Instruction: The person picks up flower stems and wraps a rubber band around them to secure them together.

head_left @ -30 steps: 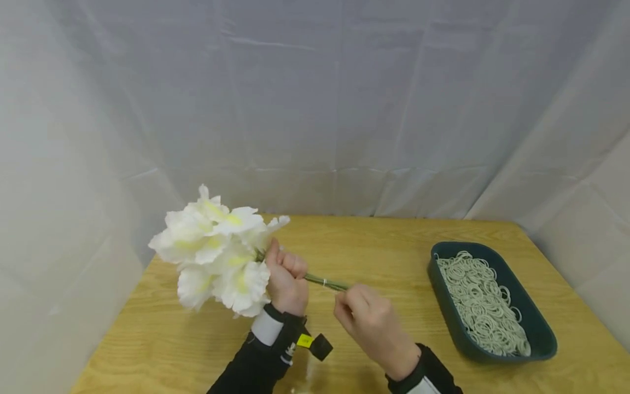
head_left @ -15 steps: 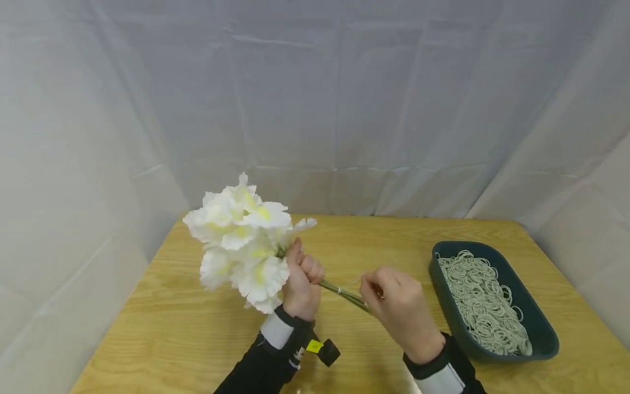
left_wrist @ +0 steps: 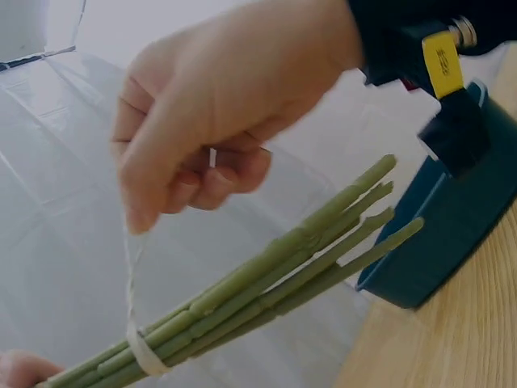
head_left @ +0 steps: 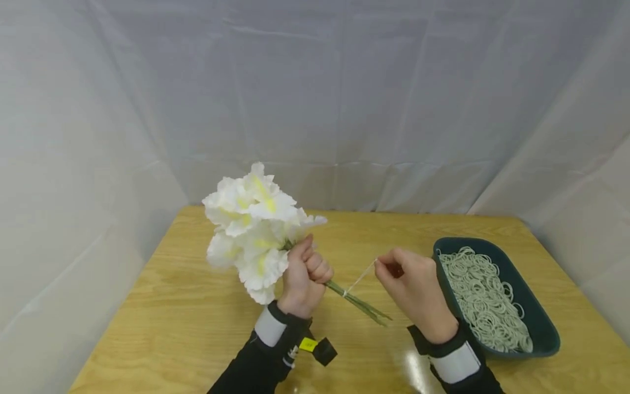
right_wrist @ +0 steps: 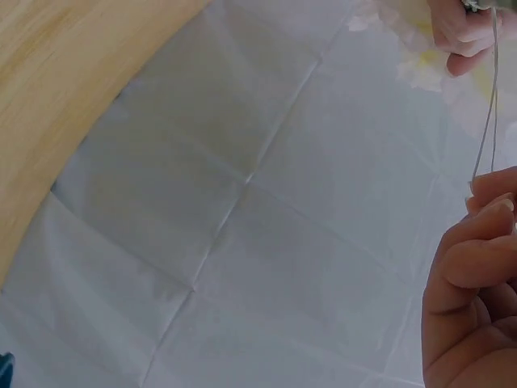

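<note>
In the head view my left hand [head_left: 306, 278] grips a bunch of white artificial flowers [head_left: 261, 241] with yellow centres, fingers curled round the stems just below the blooms. The green stems [left_wrist: 283, 267] fan out slightly at their cut ends. A pale rubber band [left_wrist: 144, 349] is wrapped round the stems beyond my left hand. One loop of it is stretched up and away, and my right hand [head_left: 413, 284] pinches its end between thumb and fingertips. In the right wrist view, the two strands of that loop run taut to the fingertips [right_wrist: 493, 190].
A dark teal bin [head_left: 541, 328] holding a heap of pale rubber bands [head_left: 484, 301] stands on the wooden table [head_left: 187, 350] at the right. Grey-white sheeting [head_left: 315, 109] hangs behind and at both sides.
My right hand has moved off the stem ends, up and to the right, pulling the rubber band out into a stretched loop. My left hand and the flowers have shifted right.
</note>
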Available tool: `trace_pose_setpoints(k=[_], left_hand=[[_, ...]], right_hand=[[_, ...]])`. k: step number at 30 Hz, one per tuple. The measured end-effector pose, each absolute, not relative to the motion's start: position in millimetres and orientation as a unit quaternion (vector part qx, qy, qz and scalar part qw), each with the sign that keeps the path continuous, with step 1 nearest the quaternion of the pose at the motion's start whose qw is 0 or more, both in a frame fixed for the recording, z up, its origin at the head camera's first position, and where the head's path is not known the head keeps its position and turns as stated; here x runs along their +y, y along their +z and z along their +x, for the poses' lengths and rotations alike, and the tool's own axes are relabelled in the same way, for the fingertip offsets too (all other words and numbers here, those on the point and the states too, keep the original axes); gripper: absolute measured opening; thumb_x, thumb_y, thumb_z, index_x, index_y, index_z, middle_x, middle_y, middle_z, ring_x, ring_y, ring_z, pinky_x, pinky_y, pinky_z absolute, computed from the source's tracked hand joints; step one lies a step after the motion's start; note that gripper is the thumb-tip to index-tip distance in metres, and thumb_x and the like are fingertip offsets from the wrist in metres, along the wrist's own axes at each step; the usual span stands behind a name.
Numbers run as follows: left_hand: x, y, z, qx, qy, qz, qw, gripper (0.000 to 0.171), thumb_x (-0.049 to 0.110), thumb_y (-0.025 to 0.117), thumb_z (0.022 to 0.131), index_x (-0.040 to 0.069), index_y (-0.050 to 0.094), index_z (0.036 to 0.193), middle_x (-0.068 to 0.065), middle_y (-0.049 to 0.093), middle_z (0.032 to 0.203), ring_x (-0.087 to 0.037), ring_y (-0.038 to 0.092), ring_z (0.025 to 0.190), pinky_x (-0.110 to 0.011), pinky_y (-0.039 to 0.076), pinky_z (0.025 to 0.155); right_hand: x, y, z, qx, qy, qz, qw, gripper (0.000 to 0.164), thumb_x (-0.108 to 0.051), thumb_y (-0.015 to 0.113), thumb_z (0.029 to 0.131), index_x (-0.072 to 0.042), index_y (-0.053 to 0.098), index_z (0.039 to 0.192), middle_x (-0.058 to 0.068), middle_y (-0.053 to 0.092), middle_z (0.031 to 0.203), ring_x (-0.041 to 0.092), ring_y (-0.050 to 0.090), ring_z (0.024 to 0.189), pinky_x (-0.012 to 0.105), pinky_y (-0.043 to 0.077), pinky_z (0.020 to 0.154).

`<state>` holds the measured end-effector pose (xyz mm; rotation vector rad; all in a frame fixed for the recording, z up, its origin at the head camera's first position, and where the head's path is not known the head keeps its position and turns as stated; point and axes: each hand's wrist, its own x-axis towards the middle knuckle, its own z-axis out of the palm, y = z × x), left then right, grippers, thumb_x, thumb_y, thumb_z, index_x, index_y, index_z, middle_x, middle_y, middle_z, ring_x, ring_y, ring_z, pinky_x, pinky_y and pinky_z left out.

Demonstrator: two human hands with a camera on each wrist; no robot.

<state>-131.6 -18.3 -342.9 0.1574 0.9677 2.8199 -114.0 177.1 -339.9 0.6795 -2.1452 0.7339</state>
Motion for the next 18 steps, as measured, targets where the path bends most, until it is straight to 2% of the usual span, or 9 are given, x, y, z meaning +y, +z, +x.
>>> trace_pose_setpoints(k=[4,8,13,18], left_hand=[[-23,-339,-133,0.306,0.942,0.047,0.132,0.049,0.021,0.025,0.11,0.018,0.008,0.064,0.006,0.005,0.056,-0.007,0.005,0.046,-0.024,-0.001,0.055],[-28,-336,-133,0.283,0.944,0.039,0.163,0.051,0.023,0.025,0.11,0.019,0.01,0.062,0.008,0.007,0.053,-0.007,0.007,0.044,-0.023,-0.001,0.055],[-30,-331,-131,0.245,0.953,0.022,0.175,0.054,0.025,0.026,0.111,0.02,0.014,0.059,0.009,0.01,0.051,-0.006,0.009,0.043,-0.021,0.0,0.055],[-32,-328,-131,0.188,0.968,-0.014,0.164,0.055,0.026,0.031,0.111,0.021,0.02,0.057,0.01,0.014,0.049,-0.004,0.012,0.042,-0.019,0.001,0.056]], right_hand=[[180,-344,-120,-0.849,0.319,0.249,0.339,0.014,0.006,0.075,0.078,-0.008,0.071,0.078,0.0,0.068,0.066,0.0,0.056,0.057,0.012,0.045,0.053],[179,-351,-128,-0.849,0.378,0.234,0.284,0.016,0.007,0.075,0.079,-0.008,0.071,0.076,0.0,0.069,0.067,-0.002,0.055,0.059,0.014,0.048,0.053],[174,-362,-135,-0.848,0.432,0.216,0.216,0.014,0.006,0.074,0.081,-0.007,0.071,0.076,0.004,0.07,0.069,-0.003,0.054,0.059,0.019,0.05,0.054],[166,-372,-138,-0.85,0.478,0.189,0.112,0.009,0.001,0.072,0.086,-0.003,0.071,0.078,0.007,0.066,0.066,0.0,0.052,0.053,0.021,0.046,0.05]])
